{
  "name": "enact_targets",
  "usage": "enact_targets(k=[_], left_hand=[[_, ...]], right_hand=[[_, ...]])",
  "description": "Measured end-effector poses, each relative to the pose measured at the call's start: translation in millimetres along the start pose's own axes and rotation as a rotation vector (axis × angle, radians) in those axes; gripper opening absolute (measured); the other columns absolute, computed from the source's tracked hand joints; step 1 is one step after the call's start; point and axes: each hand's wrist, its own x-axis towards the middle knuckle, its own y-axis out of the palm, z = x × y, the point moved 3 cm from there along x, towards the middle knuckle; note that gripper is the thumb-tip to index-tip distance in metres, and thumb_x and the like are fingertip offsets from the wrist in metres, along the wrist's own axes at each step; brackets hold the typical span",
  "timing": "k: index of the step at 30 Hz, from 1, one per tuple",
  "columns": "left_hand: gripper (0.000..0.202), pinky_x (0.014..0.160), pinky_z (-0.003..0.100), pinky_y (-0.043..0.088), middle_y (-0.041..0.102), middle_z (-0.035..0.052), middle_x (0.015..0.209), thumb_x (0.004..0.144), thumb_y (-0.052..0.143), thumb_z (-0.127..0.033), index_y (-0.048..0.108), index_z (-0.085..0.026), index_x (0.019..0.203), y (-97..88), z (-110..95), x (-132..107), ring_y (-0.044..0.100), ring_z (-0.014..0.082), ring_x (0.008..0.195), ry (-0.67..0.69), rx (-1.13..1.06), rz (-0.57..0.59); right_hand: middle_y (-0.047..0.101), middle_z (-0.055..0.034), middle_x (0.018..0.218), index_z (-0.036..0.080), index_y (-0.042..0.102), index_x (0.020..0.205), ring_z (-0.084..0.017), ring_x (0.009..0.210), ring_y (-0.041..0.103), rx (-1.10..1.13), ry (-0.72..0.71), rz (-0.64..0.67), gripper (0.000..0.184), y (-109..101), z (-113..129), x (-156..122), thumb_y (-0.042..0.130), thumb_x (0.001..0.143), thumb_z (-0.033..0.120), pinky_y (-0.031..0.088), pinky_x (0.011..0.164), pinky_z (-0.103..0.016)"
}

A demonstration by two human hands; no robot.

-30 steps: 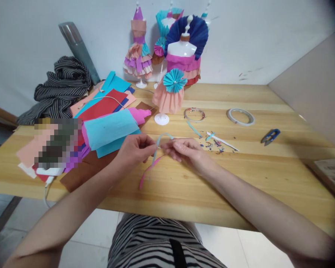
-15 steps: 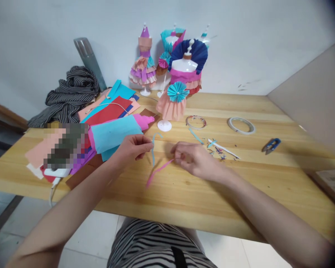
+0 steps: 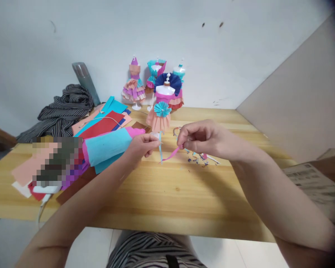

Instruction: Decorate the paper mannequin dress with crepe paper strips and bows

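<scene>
- Left hand [image 3: 145, 144]: thumb and fingertips closed together, pinching a pale blue strip [image 3: 160, 152] whose lower part hung almost straight down.
- Right hand [image 3: 203, 137], at 3 o'clock from the left: narrow pinch on one end of a pink strip [image 3: 173, 153].
- Pink strip ran toward 8 o'clock from the right fingertips; its far end reached the lower end of the pale blue strip — could not tell whether the two touched.
- Both strips sat between the hands, above the tabletop [image 3: 178, 208].
- At about 12 o'clock from the strips: front dress form [image 3: 158, 122] with peach skirt, turquoise rosette [image 3: 162, 109] and navy fan collar [image 3: 159, 86]. Three other dress forms [image 3: 134, 89] stood behind it, near the wall [image 3: 240, 56].
- At 9 o'clock from the left hand: coloured papers [image 3: 108, 146], overlapping — a light blue sheet uppermost.
- At 10 o'clock, past the papers: bunched striped cloth [image 3: 67, 109], with a tall grey-green container [image 3: 87, 83] just beside it.
- At 4 o'clock from the strips: small scraps [image 3: 195, 160], scattered.
</scene>
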Motion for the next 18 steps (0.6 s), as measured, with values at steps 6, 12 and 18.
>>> enact_targets(k=[6,12,18], left_hand=[[0.027,0.041,0.019,0.026,0.046,-0.0066,0.043,0.062,0.075,-0.035,0.064,-0.012,0.071,18.2,-23.7,8.2,0.036,0.0041,0.04,0.088,0.003,0.009],[0.031,0.042,0.019,0.023,0.047,-0.0059,0.045,0.059,0.076,-0.038,0.068,-0.011,0.071,23.3,-36.4,4.8,0.035,0.0037,0.042,0.128,0.021,0.078],[0.026,0.042,0.019,0.027,0.049,-0.0053,0.044,0.061,0.073,-0.034,0.069,-0.011,0.072,23.9,-34.4,6.1,0.038,0.0046,0.041,0.097,0.067,0.077]], right_hand=[[0.058,-0.0007,0.058,0.018,0.068,0.067,-0.01,0.05,0.046,0.064,-0.119,0.037,0.015,-4.4,11.5,-3.7,0.068,0.071,0.033,0.034,0.047,-0.025],[0.06,-0.0021,0.067,0.015,0.066,0.074,-0.01,0.055,0.046,-0.2,-0.176,-0.136,0.009,4.3,-6.3,3.8,0.062,0.076,0.023,0.037,0.05,-0.024],[0.059,0.0001,0.065,0.017,0.064,0.075,-0.009,0.053,0.043,-0.39,-0.247,-0.266,0.008,1.3,-6.4,-3.0,0.058,0.079,0.017,0.034,0.05,-0.023]])
